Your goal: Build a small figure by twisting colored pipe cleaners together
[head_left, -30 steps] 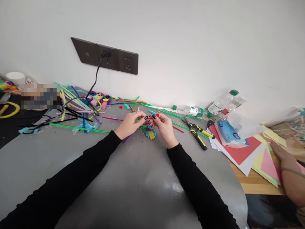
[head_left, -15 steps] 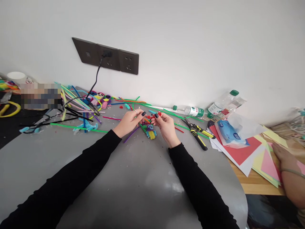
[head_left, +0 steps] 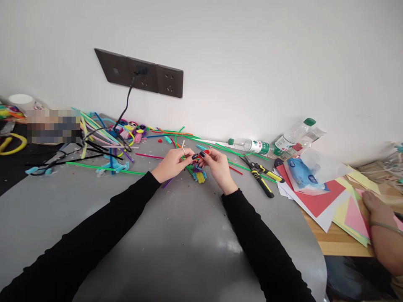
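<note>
Head view: two hands meet over a grey tabletop amid scattered craft pieces.
Left hand: black sleeve, ring on one finger, dark nails; grip pinched together on the small red piece.
Right hand: black sleeve, dark nails; grip pinched together on the same piece from the other side.
Small red piece: bright red, tiny, held between both sets of fingertips just above the tabletop, near its far edge; exact form too small to tell.
Fuzzy bundle: short twisted stems, purple, blue and yellow, lying directly under the hands.
Craft stems: long thin fuzzy sticks in green, pink, blue and black, strewn to the left and behind the hands.
Pliers: metal jaws, yellow-and-black handles, lying right of the right hand.
Water bottles: clear plastic, green caps, lying on their sides by the wall; label print unreadable.
Tissue pack: blue soft wrapper with a white oval mark, text unreadable, on coloured paper sheets.
Wall sockets: dark flat plates, a black cable plugged in.
Another person's hand: rests on the paper at far right.
</note>
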A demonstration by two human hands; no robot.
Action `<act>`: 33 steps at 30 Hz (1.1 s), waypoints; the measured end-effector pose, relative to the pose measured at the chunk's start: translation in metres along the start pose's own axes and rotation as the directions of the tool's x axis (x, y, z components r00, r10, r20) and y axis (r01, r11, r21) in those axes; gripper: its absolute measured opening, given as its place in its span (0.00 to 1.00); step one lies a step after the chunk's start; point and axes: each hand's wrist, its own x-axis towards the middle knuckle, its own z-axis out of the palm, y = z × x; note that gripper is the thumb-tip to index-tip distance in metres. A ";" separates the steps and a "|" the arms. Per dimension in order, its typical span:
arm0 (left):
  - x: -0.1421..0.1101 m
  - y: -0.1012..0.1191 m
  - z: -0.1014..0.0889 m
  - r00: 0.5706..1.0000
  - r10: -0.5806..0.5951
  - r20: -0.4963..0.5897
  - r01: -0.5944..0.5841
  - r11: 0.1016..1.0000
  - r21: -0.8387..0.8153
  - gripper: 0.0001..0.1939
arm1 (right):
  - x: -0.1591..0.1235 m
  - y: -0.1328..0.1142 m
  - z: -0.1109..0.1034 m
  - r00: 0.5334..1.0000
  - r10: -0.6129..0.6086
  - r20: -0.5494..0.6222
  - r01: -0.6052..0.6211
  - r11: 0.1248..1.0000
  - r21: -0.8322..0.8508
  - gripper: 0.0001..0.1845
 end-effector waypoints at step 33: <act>-0.003 0.003 0.009 0.989 -0.094 -0.118 0.078 0.987 -0.141 0.14 | 0.001 0.005 0.003 0.996 0.008 -0.093 -0.011 1.000 -0.029 0.21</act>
